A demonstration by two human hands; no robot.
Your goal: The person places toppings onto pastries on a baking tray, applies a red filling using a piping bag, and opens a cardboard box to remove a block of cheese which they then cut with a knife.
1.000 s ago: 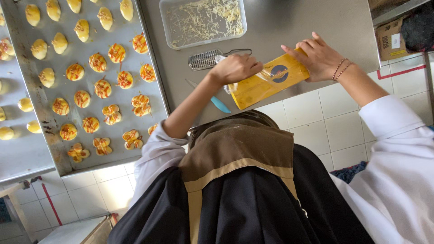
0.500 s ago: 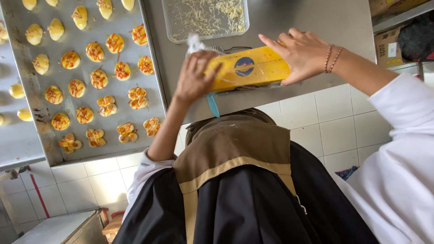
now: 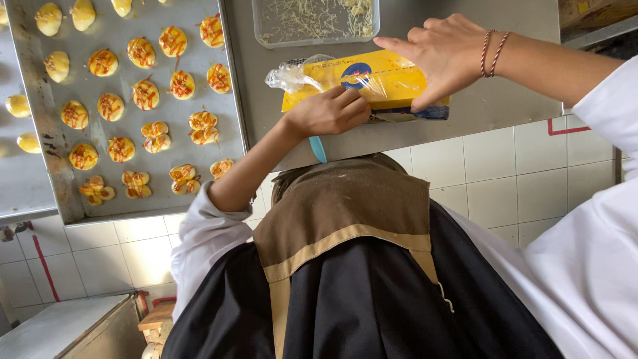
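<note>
Left hand [image 3: 330, 111] grips the near edge of a yellow cheese block [image 3: 372, 83]; right hand [image 3: 444, 56] lies open on its slippery, crinkly plastic wrap [image 3: 292, 74]. The block looks firm, best held by its sides.

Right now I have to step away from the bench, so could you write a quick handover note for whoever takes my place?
Left hand: closed on the clear wrap at the near edge of the yellow block.
Right hand: open, fingers spread, pressing on the block's other end.
The block lies on the steel table, just in front of a clear container of pale shreds.
Done: most pastries on the baking tray carry red sauce.
Left: the wrap is still on the block, and a few pastries at the tray's far left are plain.
</note>
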